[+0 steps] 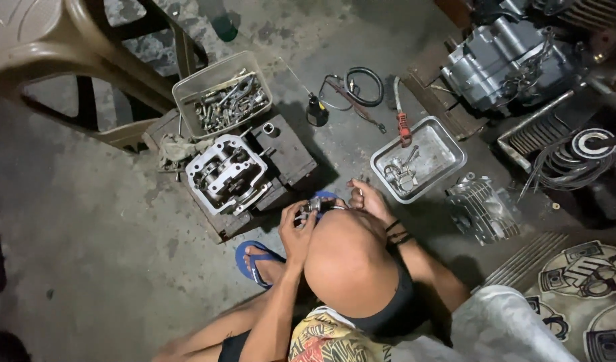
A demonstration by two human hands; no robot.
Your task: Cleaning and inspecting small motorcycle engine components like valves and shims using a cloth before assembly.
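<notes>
I hold a small round metal part (315, 205) above my bent knee (348, 265). My left hand (295, 226) grips it from the left, fingers curled around it. My right hand (368, 199), with black bands on its wrist, pinches its right end, where a thin piece sticks out. What the right fingers pinch is too small to make out. Just left of my hands, a grey cylinder head (227, 174) lies on a dark wooden block (291, 154). My foot in a blue sandal (254, 263) rests on the concrete floor below it.
A clear tub of bolts and wrenches (223, 96) stands behind the block. A metal tray (449, 151) with several parts and a red-handled tool (404, 127) lies right of my hands. A finned cylinder (482, 214), an engine case (502, 60), cables (358, 87) and a plastic chair (67, 47) surround the spot.
</notes>
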